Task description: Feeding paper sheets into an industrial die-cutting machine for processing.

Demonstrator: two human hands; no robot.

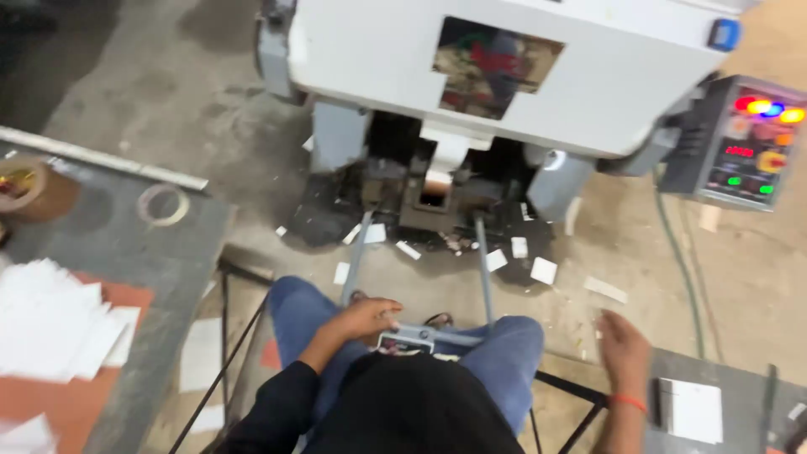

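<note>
A large white machine [504, 67] fills the top of the view, from eleven o'clock to one o'clock, with a dark cut-out window in its casing and a dark opening low at its middle. At two o'clock a grey control panel [744, 143] with coloured lights stands just beside it. At nine o'clock a grey table [126, 244] bears a loose heap of white paper sheets [59, 319] and a roll of tape [162, 204]. Small white paper scraps [544, 270] lie scattered on the concrete floor below the machine.

A grey metal frame [420, 277] of two thin rails runs with its long axis from twelve to six o'clock: the far ends meet the machine's dark opening, and the near ends join in a crossbar between the person's blue-trousered knees.

The left hand [366, 319], at the centre of the view, lies curled over the near crossbar, fingers bent down on it; whether it clenches the bar or only rests there cannot be told. The right hand [624, 346], at four o'clock, is loosely spread and holds nothing, hovering well apart from the frame and near a white stack of cards [696, 410] on a dark surface at five o'clock. The frame thus lies under the left hand and at nine o'clock from the right.
</note>
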